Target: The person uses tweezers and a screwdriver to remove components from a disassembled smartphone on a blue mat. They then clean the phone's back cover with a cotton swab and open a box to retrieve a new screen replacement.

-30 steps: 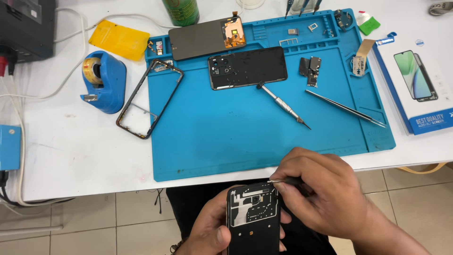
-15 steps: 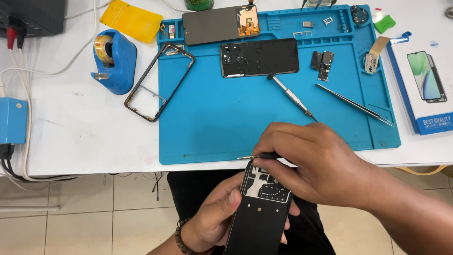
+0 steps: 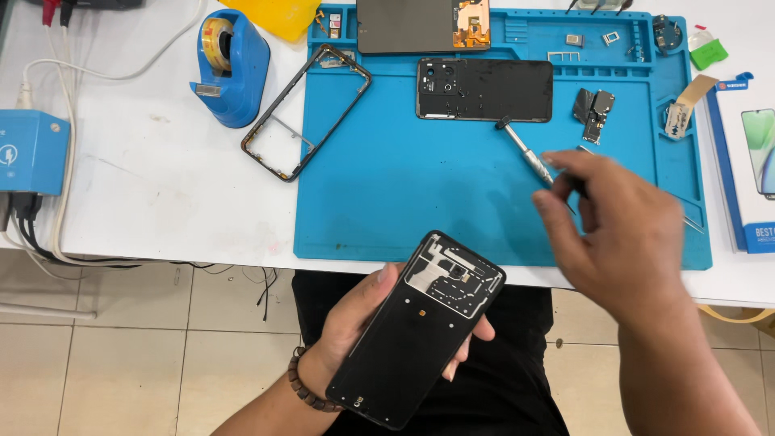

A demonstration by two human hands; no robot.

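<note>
My left hand (image 3: 351, 323) is shut around a black opened phone body (image 3: 420, 331), held tilted over my lap below the table edge, its inner plate facing up. My right hand (image 3: 622, 226) hovers blurred over the right part of the blue work mat (image 3: 404, 186), fingers apart and nothing visible in them. Its fingertips are right beside the tip of a silver screwdriver (image 3: 525, 149) lying on the mat. The end of a thin pair of tweezers (image 3: 694, 222) pokes out from under this hand.
On the mat lie a black back cover (image 3: 484, 89), a dark screen panel (image 3: 404, 24) and a small metal part (image 3: 597, 113). A phone frame (image 3: 307, 113) straddles its left edge. A blue tape dispenser (image 3: 234, 64), a blue box with cables (image 3: 28, 149) and a phone carton (image 3: 751, 153) stand on the white table.
My right hand has lifted off the phone body and moved up and right over the mat, towards the screwdriver. My left hand has tilted the phone body, which is now fully uncovered.
</note>
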